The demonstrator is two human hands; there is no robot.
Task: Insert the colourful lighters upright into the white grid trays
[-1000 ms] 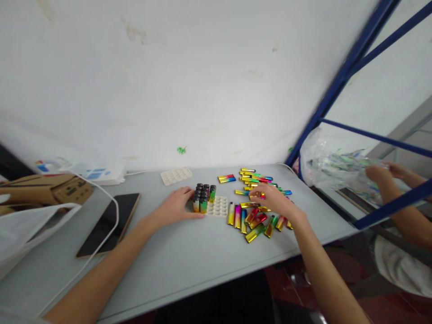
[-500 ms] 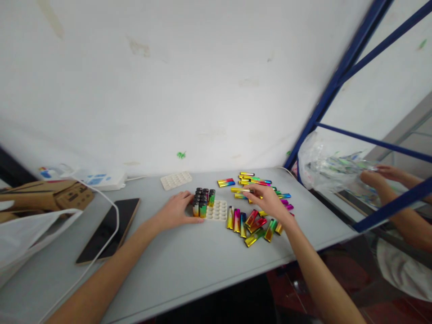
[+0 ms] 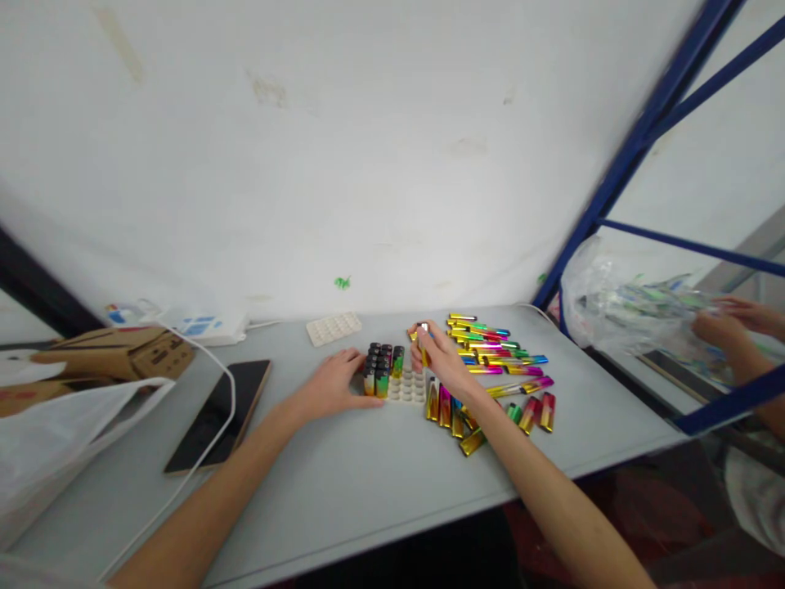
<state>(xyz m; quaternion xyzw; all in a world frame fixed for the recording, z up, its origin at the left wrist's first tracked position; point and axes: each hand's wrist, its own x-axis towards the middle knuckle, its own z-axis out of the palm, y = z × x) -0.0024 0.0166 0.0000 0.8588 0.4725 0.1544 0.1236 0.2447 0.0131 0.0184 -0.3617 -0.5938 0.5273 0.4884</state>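
Two rows or so of black-topped, metallic-coloured lighters stand upright in the left part of a white tray with round holes. My left hand grips the tray's left side, thumb along the front and fingers behind. Over the tray's right half, my right hand pinches a single lighter, partly covered by the fingers. To the right lies a spread of loose lighters in gold, red, green, blue and purple. My right forearm hides a few of the nearer ones.
A second white tray lies near the wall. Left are a dark phone or tablet, a white cable, a cardboard box and a white bag. A blue metal frame stands right; beyond it another person's hands handle clear plastic bags.
My right hand has moved left from the loose lighters to above the tray, carrying a lighter that is now more upright. My left hand stays at the tray. The view has shifted slightly.
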